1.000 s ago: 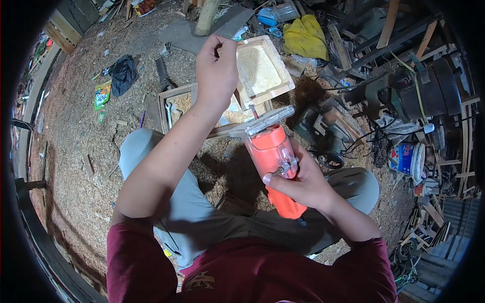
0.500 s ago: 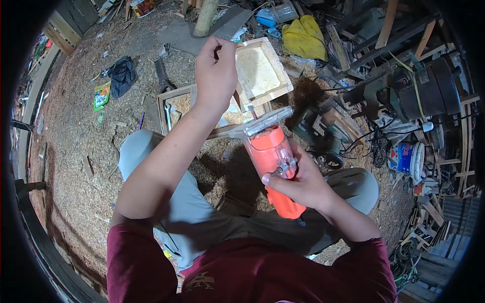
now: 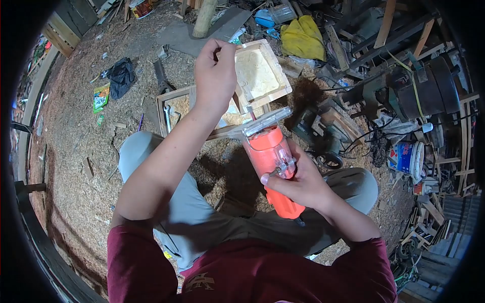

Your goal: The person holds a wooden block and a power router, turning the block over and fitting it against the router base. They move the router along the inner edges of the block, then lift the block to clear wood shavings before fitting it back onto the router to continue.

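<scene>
My left hand (image 3: 216,73) is closed on the upper left edge of a square wooden tray (image 3: 277,65), its fingertips hidden behind the hand. The pale tray stands tilted, its hollowed inside facing me. My right hand (image 3: 305,184) wraps round an orange trim router (image 3: 268,144) with a clear base, thumb across its side clamp. The router's base and bit point at the tray's lower edge. Beneath the tray lies a shallow wooden box (image 3: 161,113) with wood shavings and a wrench (image 3: 167,118) inside, partly hidden by my left forearm.
Wood chips cover the ground. A yellow cloth (image 3: 304,38) lies beyond the tray; a dark machine with a round drum (image 3: 422,93) and a paint bucket (image 3: 406,159) stand at right. A green power tool (image 3: 316,134) sits near my right knee. A black plastic bag (image 3: 121,78) lies left.
</scene>
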### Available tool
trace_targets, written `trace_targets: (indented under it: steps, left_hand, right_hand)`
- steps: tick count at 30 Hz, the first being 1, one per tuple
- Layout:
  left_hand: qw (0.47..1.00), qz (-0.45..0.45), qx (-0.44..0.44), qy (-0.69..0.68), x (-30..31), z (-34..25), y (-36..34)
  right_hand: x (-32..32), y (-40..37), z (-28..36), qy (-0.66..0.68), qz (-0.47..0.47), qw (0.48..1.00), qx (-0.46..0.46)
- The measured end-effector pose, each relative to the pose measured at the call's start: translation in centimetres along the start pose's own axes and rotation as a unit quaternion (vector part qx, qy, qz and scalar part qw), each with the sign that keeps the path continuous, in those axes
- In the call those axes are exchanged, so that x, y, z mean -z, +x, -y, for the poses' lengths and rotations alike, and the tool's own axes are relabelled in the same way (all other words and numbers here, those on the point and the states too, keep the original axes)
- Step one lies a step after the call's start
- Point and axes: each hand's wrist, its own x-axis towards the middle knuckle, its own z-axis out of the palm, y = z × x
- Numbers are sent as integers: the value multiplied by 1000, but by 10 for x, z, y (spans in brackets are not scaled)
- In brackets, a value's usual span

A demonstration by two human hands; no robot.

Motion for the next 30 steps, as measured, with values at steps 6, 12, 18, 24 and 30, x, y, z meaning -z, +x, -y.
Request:
trace_targets:
  steps: [6, 12, 18, 24, 30]
  left_hand:
    - [1000, 2, -1, 2, -1, 0, 0]
    - [1000, -8, 7, 2, 3, 1, 4]
    - [1000, -13, -11, 23, 6, 4, 7]
    - [999, -12, -23, 32, 5, 4, 5]
    - [998, -2, -41, 42, 5, -2, 1]
  right_hand:
    - [0, 0, 1, -9, -1, 1000, -5]
    - [0, -4, -1, 0, -5, 1000, -1]
    - [1, -6, 3, 5, -8, 1000, -17]
    - [1, -4, -3, -17, -7, 1000, 9]
    - [-3, -2, 0, -9, -3, 1000, 14]
